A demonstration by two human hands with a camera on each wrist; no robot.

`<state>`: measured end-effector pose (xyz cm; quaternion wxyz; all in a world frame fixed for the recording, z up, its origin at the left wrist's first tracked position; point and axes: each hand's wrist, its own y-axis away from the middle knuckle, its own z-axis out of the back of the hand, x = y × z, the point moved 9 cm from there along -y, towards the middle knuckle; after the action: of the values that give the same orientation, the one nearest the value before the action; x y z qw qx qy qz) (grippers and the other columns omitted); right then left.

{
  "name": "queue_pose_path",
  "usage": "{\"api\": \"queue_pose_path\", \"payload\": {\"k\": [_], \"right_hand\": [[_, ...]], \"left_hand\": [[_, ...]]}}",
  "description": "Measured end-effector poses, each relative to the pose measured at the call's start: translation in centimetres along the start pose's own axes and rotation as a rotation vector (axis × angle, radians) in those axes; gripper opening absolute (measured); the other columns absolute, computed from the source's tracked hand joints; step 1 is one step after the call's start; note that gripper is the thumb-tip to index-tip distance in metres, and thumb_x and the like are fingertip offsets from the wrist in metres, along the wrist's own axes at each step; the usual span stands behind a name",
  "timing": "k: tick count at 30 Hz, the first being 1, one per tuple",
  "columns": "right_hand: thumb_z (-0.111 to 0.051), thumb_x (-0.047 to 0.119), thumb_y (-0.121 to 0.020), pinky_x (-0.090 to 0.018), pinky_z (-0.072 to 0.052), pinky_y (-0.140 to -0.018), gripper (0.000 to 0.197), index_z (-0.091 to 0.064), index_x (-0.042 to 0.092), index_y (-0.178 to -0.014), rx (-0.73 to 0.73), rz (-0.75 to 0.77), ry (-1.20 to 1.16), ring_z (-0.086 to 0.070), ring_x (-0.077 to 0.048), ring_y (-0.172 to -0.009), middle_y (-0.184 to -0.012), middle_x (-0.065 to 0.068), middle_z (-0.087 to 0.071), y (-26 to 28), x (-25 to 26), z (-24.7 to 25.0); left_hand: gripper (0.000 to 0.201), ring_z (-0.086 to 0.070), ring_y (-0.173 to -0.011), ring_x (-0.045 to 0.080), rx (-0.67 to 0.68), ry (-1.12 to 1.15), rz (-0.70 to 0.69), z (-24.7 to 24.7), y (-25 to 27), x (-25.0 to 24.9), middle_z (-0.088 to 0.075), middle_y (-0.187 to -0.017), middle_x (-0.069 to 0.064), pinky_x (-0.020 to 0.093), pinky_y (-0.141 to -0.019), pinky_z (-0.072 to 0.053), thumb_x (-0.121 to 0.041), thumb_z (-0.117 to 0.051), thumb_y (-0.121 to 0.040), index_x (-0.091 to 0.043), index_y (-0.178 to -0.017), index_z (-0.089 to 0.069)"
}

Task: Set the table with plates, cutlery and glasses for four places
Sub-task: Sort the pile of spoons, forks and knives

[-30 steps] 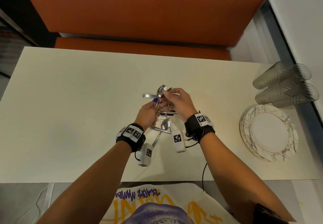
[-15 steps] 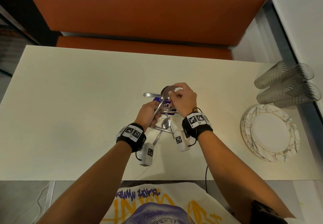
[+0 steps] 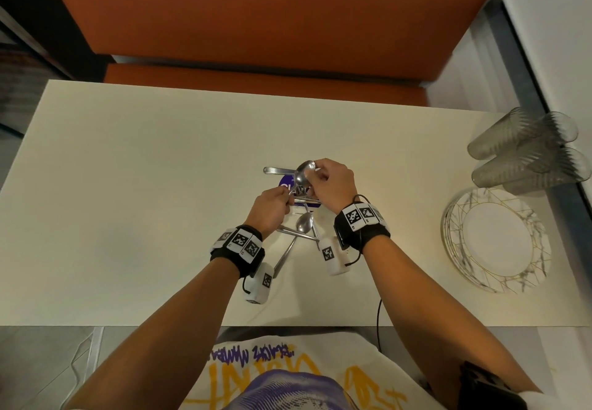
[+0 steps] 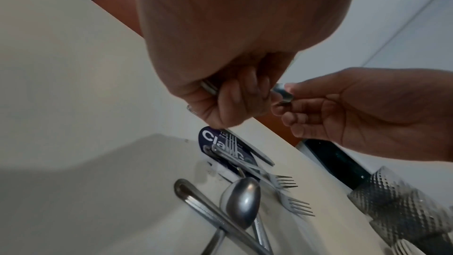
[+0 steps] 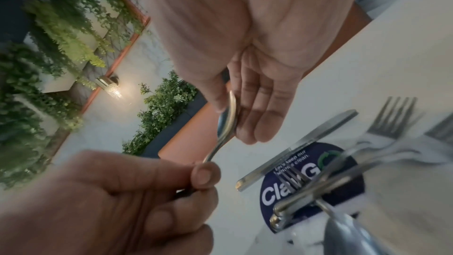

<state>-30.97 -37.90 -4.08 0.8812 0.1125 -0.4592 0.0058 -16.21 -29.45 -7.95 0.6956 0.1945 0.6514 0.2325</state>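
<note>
While the spoon [image 3: 303, 173] is held above the cutlery pile [image 3: 301, 217] at mid-table, its handle is pinched by the left hand [image 3: 270, 208] and its bowl by the right hand [image 3: 333, 185]. One grip should be released before it is laid down; plates [image 3: 495, 238] and glasses [image 3: 525, 150] remain stacked at far right.

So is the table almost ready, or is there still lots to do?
Lots to do. No place is laid yet: the plates sit stacked and the glasses lie bunched at the table's right end. Both hands hold one spoon, the left hand at its handle, the right hand at its bowl. The cutlery pile still waits.
</note>
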Motion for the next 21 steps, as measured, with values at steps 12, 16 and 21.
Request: {"api": "queue_pose_path", "payload": {"k": [12,16,21], "right_hand": [[-0.072,0.032,-0.087,-0.031,-0.053,-0.077,0.015,-0.059,0.027,-0.093,0.239,-0.160,0.428,-0.059,-0.013,-0.084,-0.099,0.000,-0.061,3.7,-8.3,-4.2],[-0.070,0.019,-0.089,-0.029,-0.056,-0.079,0.009,-0.062,0.023,-0.091,0.201,-0.138,0.357,-0.060,-0.011,-0.082,-0.094,0.002,-0.064,3.7,-7.7,-4.1],[-0.067,0.012,-0.091,-0.013,-0.041,-0.064,0.008,-0.063,0.016,-0.096,0.086,-0.081,0.209,-0.054,0.001,-0.070,-0.079,0.009,-0.060,3.3,-5.2,-2.4]], "left_hand": [[0.029,-0.034,-0.049,0.013,-0.092,-0.080,0.075,2.6,0.0,4.1,-0.048,-0.066,0.000,0.022,-0.043,-0.026,-0.012,-0.041,-0.098,-0.015,-0.076,-0.060],[0.031,-0.037,-0.052,0.013,-0.097,-0.112,0.051,3.0,-0.1,4.3,-0.050,-0.070,0.000,0.023,-0.045,-0.029,-0.016,-0.040,-0.100,-0.016,-0.077,-0.061],[0.033,-0.051,-0.068,0.016,-0.138,-0.300,-0.080,3.6,-0.5,3.2,-0.060,-0.076,-0.004,0.030,-0.065,-0.040,-0.018,-0.038,-0.105,-0.016,-0.087,-0.065]]}}
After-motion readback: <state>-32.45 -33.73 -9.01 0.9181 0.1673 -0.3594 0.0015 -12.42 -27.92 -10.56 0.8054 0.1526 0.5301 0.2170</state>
